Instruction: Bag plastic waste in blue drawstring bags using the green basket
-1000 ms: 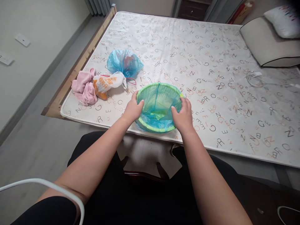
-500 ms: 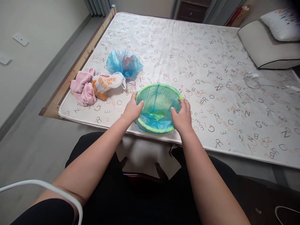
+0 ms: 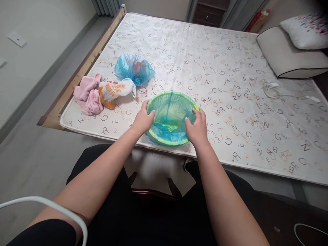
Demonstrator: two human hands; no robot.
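A green trash can (image 3: 164,141) stands at the near edge of the mattress, its mouth facing up toward me. A thin blue plastic bag (image 3: 164,107) lines it and is folded out over the rim. My left hand (image 3: 144,118) grips the rim on the left, thumb on the inside. On the right side my right hand (image 3: 197,126) holds the rim and the bag's edge, thumb inside as well. The fingers outside the can are partly hidden. Beyond it lies a tied, filled blue bag (image 3: 133,68) with a red drawstring.
Left of the can are a white and orange plastic bag (image 3: 115,90) and a crumpled pink cloth (image 3: 88,95). A white cable (image 3: 271,90) lies on the mattress (image 3: 217,78) at right, near a beige cushion (image 3: 289,54) and a white pillow (image 3: 304,32). A wooden bed rail (image 3: 77,71) runs along the left.
The view has shifted slightly, so most things on the mattress sit a little further left. Both hands keep their hold on the trash can's rim.
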